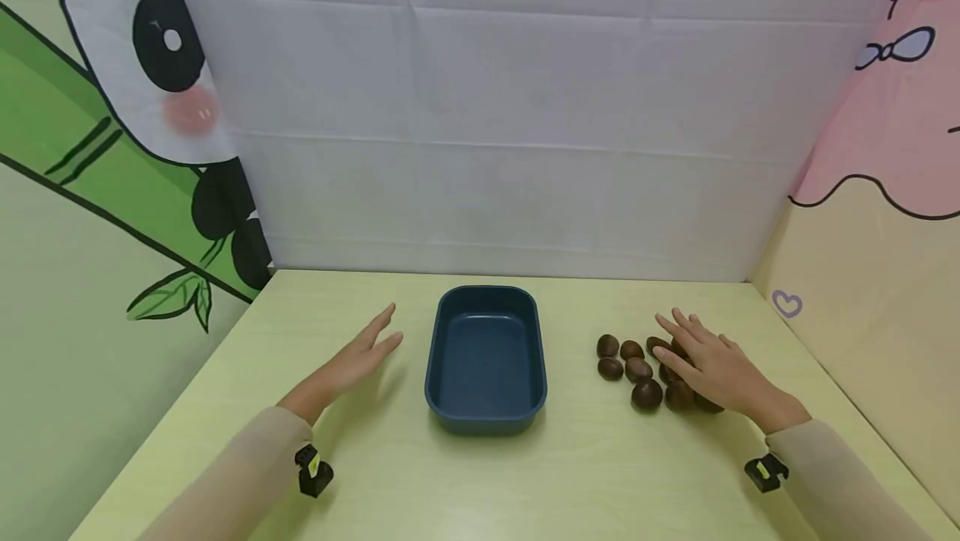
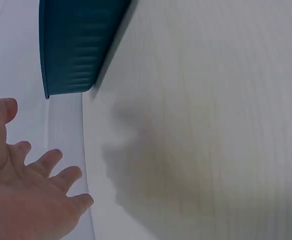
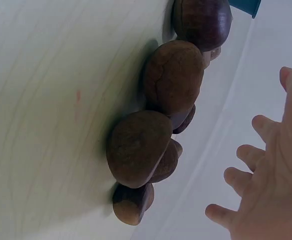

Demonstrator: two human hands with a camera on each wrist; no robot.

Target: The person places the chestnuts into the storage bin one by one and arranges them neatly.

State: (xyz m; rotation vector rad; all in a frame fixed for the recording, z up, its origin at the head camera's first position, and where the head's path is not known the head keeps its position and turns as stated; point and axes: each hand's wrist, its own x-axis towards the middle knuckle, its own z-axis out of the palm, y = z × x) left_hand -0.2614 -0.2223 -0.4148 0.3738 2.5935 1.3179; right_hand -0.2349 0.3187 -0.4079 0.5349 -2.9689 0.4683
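Note:
Several brown chestnuts (image 1: 647, 395) lie in a loose cluster on the right half of the table; the right wrist view shows their shells (image 3: 138, 149) close up. Over this cluster hovers my right hand (image 1: 711, 366), fingers spread, hiding part of it from the head camera. In the right wrist view that hand (image 3: 270, 170) holds nothing and is apart from the chestnuts. A dark blue rectangular tub (image 1: 486, 426) stands mid-table with nothing inside. To its left, my left hand (image 1: 348, 370) is in the air, fingers extended and palm bare (image 2: 26, 200), not touching the tub.
The pale wooden tabletop (image 1: 480, 491) ends at a white cloth backdrop (image 1: 510, 191). Printed side panels flank it, green at left (image 1: 67, 341) and cream with pink at right (image 1: 877, 299). Each wrist wears a small black camera (image 1: 315, 474).

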